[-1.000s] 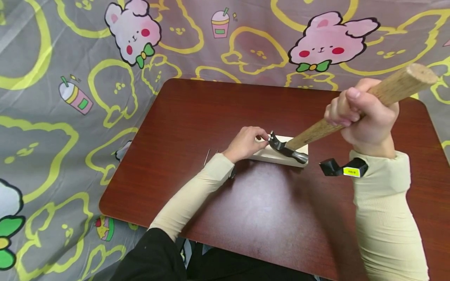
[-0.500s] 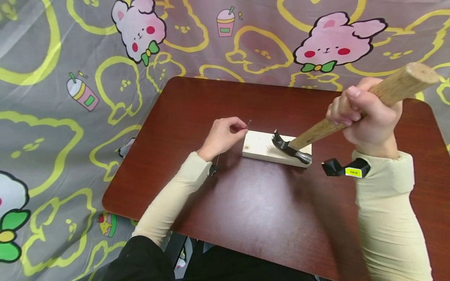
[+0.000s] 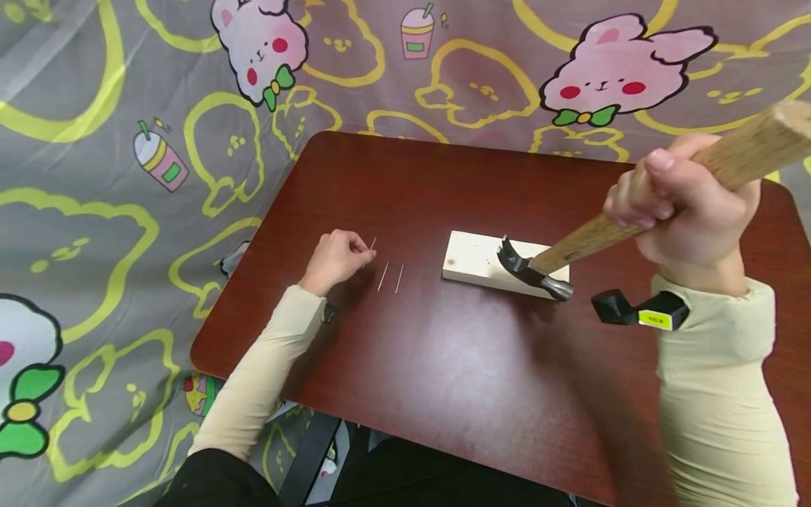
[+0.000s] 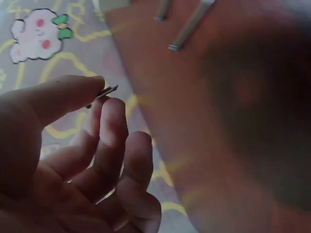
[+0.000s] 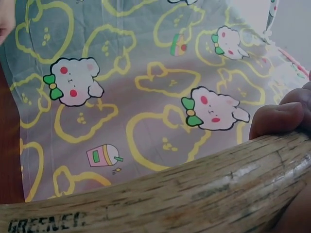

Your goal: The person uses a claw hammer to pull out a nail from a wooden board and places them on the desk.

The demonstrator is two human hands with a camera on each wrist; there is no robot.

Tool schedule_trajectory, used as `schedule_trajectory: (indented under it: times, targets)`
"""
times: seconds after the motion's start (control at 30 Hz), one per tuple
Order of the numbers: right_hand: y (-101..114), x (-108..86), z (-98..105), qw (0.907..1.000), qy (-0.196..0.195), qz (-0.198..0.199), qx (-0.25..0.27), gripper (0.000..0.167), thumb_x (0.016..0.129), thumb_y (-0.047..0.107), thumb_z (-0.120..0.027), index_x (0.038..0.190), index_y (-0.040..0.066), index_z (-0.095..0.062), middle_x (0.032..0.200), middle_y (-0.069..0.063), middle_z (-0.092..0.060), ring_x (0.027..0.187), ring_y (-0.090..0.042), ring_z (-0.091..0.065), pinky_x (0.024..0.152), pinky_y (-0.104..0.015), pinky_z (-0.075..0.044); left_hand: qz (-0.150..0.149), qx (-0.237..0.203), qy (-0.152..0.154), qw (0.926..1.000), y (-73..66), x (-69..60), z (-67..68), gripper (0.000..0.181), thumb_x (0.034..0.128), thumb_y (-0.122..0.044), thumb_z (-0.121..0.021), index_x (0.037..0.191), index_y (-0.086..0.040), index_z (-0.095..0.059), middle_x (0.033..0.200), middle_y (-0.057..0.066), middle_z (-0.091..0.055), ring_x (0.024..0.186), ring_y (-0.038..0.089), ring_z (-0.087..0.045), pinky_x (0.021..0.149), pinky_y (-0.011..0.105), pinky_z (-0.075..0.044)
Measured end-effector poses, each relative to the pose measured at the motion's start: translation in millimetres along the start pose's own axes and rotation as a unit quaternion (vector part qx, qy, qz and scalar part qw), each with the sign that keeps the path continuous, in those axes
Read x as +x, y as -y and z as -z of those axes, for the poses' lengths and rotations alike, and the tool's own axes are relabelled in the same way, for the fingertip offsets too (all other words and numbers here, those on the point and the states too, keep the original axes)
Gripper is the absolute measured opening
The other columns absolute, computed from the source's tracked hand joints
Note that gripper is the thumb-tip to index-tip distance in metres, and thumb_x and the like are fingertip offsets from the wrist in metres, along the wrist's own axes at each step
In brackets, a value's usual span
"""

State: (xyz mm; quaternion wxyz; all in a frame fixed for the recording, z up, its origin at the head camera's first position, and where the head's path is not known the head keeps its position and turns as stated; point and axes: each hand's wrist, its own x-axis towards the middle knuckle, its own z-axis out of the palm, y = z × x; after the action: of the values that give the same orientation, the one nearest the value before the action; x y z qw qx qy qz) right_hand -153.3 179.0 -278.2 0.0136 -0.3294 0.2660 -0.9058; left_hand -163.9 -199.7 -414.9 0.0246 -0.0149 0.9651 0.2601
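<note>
My left hand (image 3: 337, 260) pinches a thin metal nail (image 4: 110, 90) between thumb and forefinger, above the left part of the table. Just right of it, two more nails (image 3: 400, 279) lie side by side on the wood. High on the right, my right hand (image 3: 687, 204) grips the wooden handle of a claw hammer (image 3: 586, 243). The black hammer head points down at the right part of a pale wooden block (image 3: 472, 257); whether it touches the block I cannot tell. Small dark marks show on the block's top. In the right wrist view the hammer's handle (image 5: 146, 199) runs across the bottom.
The dark red-brown table (image 3: 405, 366) has rounded corners. A patterned fabric curtain (image 3: 361, 63) hangs behind it and along its left side. A small black camera (image 3: 640, 310) is strapped to the right wrist.
My left hand has moved left, away from the block, and now is beside the nails with one nail pinched. The hammer and right hand hold nearly the same pose.
</note>
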Motion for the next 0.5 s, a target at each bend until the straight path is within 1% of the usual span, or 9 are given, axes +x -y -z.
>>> schedule_trajectory:
  times: [0.1, 0.23, 0.37, 0.5]
  targets:
    - [2, -0.4, 0, 1.0000, 0.001, 0.001, -0.010, 0.033, 0.080, -0.015, -0.028, 0.052, 0.001, -0.019, 0.042, -0.005, -0.025, 0.035, -0.013, -0.023, 0.035, -0.024, -0.018, 0.031, 0.020, 0.024, 0.9990, 10.5, 0.5, -2.8, 0.022, 0.0832, -0.031, -0.071, 0.078, -0.010, -0.073, 0.077, 0.006, -0.070, 0.073, 0.024, -0.059, 0.064, 0.033, -0.044]
    - [2, -0.9, 1, 0.9999, 0.000, -0.001, -0.012, 0.033, 0.080, -0.015, -0.029, 0.052, 0.001, -0.019, 0.042, -0.005, -0.025, 0.034, -0.014, -0.024, 0.035, -0.024, -0.018, 0.055, 0.040, 0.053, 0.9962, 20.1, 3.0, -8.0, 0.024, 0.0823, -0.032, -0.072, 0.074, -0.009, -0.073, 0.071, 0.005, -0.069, 0.070, 0.023, -0.058, 0.061, 0.031, -0.043]
    - [3, -2.0, 1, 1.0000, -0.005, -0.003, -0.004, 0.033, 0.079, -0.016, -0.029, 0.052, 0.001, -0.018, 0.042, -0.005, -0.024, 0.034, -0.014, -0.023, 0.035, -0.024, -0.017, 0.069, 0.043, 0.077, 0.9937, 24.2, 5.2, -12.7, 0.026, 0.0823, -0.032, -0.072, 0.070, -0.009, -0.073, 0.067, 0.004, -0.066, 0.069, 0.022, -0.056, 0.059, 0.031, -0.041]
    - [3, -3.5, -1, 0.9999, -0.008, -0.004, -0.006, 0.032, 0.079, -0.016, -0.029, 0.053, 0.000, -0.019, 0.042, -0.005, -0.025, 0.034, -0.015, -0.023, 0.036, -0.025, -0.016, 0.072, 0.046, 0.086, 0.9926, 25.0, 6.2, -16.3, 0.026, 0.0820, -0.032, -0.072, 0.071, -0.009, -0.073, 0.071, 0.005, -0.068, 0.073, 0.023, -0.058, 0.064, 0.033, -0.045]
